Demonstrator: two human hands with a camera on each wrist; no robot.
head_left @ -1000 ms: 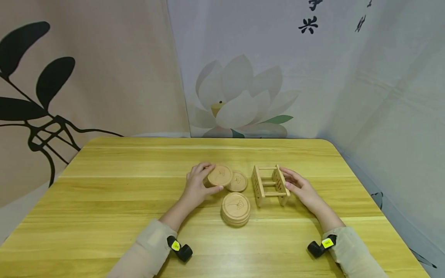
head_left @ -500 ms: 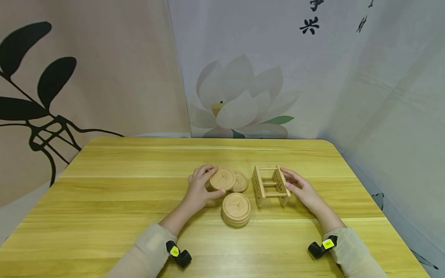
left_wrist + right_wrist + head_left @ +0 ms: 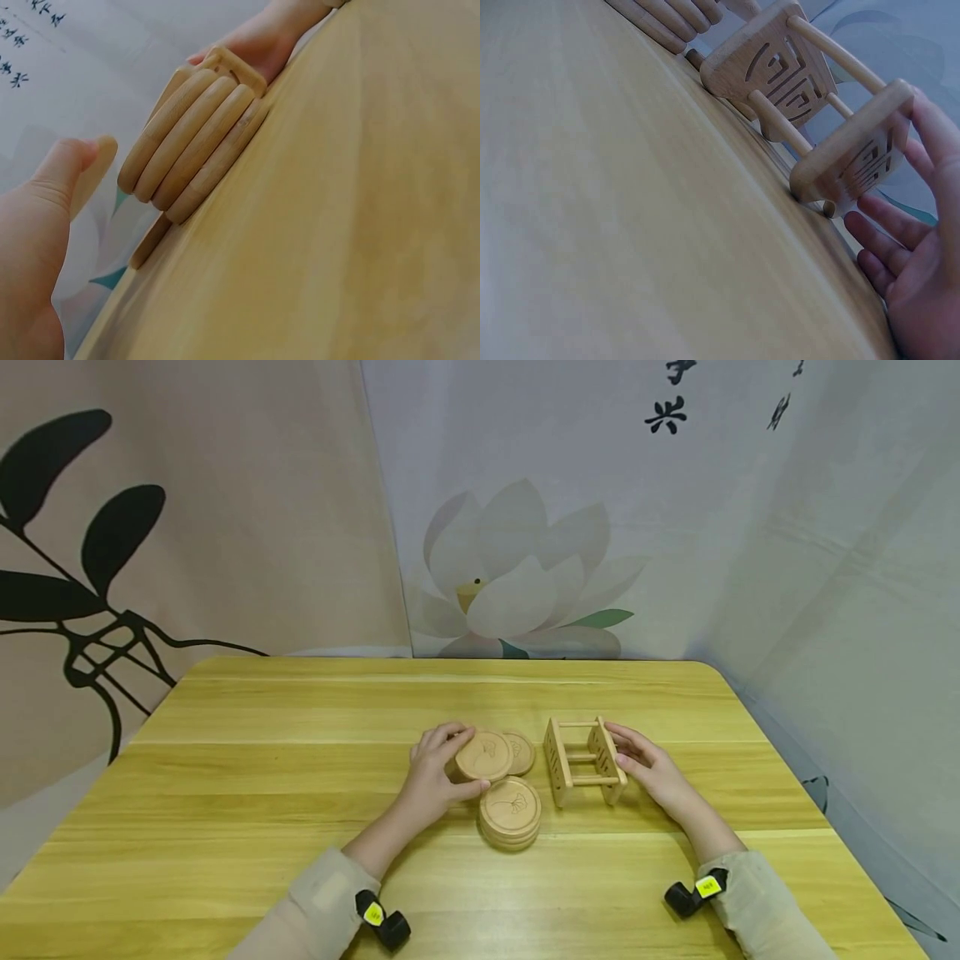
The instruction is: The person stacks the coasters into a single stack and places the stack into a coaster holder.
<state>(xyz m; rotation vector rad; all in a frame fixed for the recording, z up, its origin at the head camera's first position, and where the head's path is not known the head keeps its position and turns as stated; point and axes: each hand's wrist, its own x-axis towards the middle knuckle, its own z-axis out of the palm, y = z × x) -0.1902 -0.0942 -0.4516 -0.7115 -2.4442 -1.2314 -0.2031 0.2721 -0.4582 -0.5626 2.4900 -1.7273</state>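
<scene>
Left hand (image 3: pixel 433 777) pinches while right hand (image 3: pixel 654 772) extends loosely, both angled inward

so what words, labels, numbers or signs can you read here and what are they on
"兴": black brush character on the pale grey fabric backdrop.
Other black brush characters on that backdrop: cut off, slanted or too blurred to read.
Yellow labels on the black wrist cameras: too small and blurred.
Round light wooden discs and pale wooden rack: carved patterns, no readable words.
</scene>
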